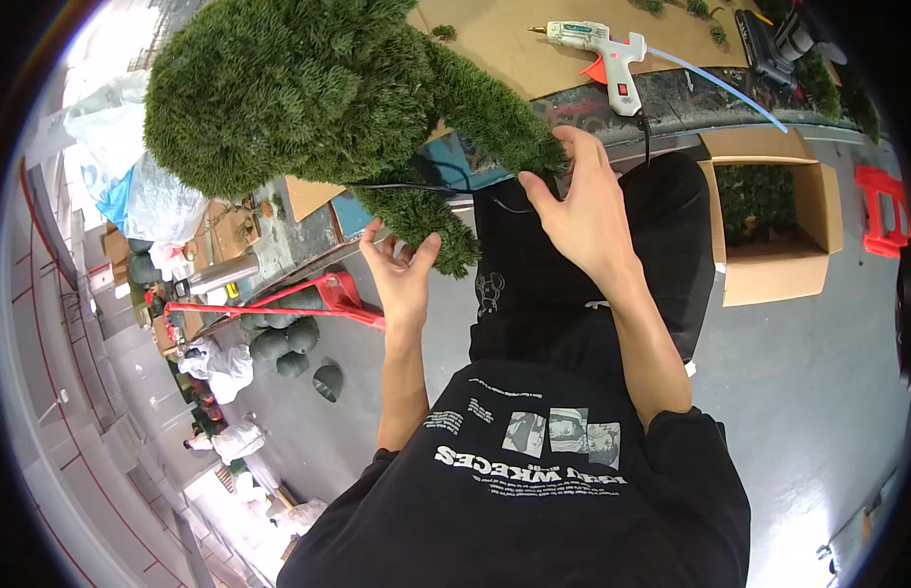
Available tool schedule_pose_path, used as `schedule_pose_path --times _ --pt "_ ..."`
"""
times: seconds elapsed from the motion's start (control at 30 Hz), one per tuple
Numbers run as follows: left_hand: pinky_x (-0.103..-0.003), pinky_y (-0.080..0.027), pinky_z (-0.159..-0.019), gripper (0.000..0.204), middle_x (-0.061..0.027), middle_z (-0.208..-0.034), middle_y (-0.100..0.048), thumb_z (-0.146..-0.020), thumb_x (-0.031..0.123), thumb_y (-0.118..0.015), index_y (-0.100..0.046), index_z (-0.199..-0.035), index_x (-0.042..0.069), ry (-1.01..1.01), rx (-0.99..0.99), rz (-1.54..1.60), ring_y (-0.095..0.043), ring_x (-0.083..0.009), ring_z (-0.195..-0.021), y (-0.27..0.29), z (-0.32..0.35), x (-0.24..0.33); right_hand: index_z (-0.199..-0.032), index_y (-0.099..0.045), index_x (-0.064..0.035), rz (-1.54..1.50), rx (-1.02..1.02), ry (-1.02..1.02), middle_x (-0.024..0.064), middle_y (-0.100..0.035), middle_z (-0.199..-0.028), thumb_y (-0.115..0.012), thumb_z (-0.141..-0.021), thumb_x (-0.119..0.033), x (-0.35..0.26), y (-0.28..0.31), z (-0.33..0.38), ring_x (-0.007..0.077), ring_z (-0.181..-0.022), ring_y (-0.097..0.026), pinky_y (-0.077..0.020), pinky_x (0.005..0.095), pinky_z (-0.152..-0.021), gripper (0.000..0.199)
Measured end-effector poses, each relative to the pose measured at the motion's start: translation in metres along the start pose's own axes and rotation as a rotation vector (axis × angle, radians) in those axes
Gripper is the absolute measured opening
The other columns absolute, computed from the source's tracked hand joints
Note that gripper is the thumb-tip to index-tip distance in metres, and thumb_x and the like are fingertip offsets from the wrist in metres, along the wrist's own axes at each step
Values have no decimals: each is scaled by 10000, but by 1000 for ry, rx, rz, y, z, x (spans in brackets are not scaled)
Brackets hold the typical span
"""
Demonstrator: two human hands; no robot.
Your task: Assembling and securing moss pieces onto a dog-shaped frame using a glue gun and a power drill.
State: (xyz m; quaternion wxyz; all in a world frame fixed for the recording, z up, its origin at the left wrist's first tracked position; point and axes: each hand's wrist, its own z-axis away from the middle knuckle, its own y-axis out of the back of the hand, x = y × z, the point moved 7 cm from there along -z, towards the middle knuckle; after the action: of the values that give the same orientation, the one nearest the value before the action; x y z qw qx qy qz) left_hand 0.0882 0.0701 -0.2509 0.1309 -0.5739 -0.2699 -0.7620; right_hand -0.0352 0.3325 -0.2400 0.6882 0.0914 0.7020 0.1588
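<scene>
A large figure of artificial green foliage [289, 88] lies on the workbench at the upper left, with a thick rounded body and two narrower limbs pointing toward me. My left hand [401, 274] is beside the shorter limb [426, 225], fingers curved and apart, the thumb near its foliage. At the tip of the longer limb [499, 118] is my right hand [588, 211], thumb and fingers spread on either side of it. Whether either hand presses on the foliage, I cannot tell. A thin black cable [406, 185] runs between the limbs.
A white glue gun [612, 61] with a blue-white glue stick rests on cardboard [514, 24] at the bench's far side. An open cardboard box [774, 279] holding greenery stands right of my knees. Red plastic frames [882, 211] are at both sides; dark round pots [284, 341] lie on the floor.
</scene>
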Motion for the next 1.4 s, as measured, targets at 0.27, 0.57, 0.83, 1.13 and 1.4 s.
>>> schedule_pose_path --times 0.27,0.57,0.83,1.13,1.4 --pt "-356 -559 -913 828 -216 -1371 -485 -909 129 -831 -286 -1519 2 30 -79 -247 -577 -251 -1171 6 -1 19 -1374 -529 1 -95 -105 -28 214 -612 -1330 -780 -906 -259 17 0 -1 395 -1147 -647 -522 458 -1006 591" --pt "-400 -536 -1011 877 -301 -1490 -461 -962 337 -791 -293 -1522 -118 23 -91 -489 -573 -316 -1298 15 0 27 -1419 -565 9 -252 35 357 216 -665 -1336 -851 -848 -481 -78 -26 -89 336 -1173 -679 -543 422 -987 805" --pt "-380 -494 -1056 687 -249 -1498 -506 -1002 255 -733 -395 -1515 -53 14 -58 -496 -608 -271 -1251 35 -2 29 -1015 -765 -23 -593 -281 336 83 -732 -805 -666 -1023 -275 -92 -41 -93 205 -732 -666 -518 361 -699 271" --pt "-324 -530 -961 325 -113 -1273 -677 -1004 64 -672 -606 -1312 -17 -324 -34 -337 -659 -177 -1109 12 -11 106 -955 -778 -29 -307 -1318 372 151 -765 -875 -710 -931 -184 -29 -38 72 325 -848 -738 -567 397 -751 171" --pt "-508 -334 -1195 394 -116 -1384 -610 -894 265 -777 -703 -1237 87 -767 -411 -1427 -463 -397 -1383 -72 -13 95 -956 -711 -24 217 -840 258 159 -705 -947 -789 -836 -174 56 -51 89 386 -932 -700 -564 481 -832 207"
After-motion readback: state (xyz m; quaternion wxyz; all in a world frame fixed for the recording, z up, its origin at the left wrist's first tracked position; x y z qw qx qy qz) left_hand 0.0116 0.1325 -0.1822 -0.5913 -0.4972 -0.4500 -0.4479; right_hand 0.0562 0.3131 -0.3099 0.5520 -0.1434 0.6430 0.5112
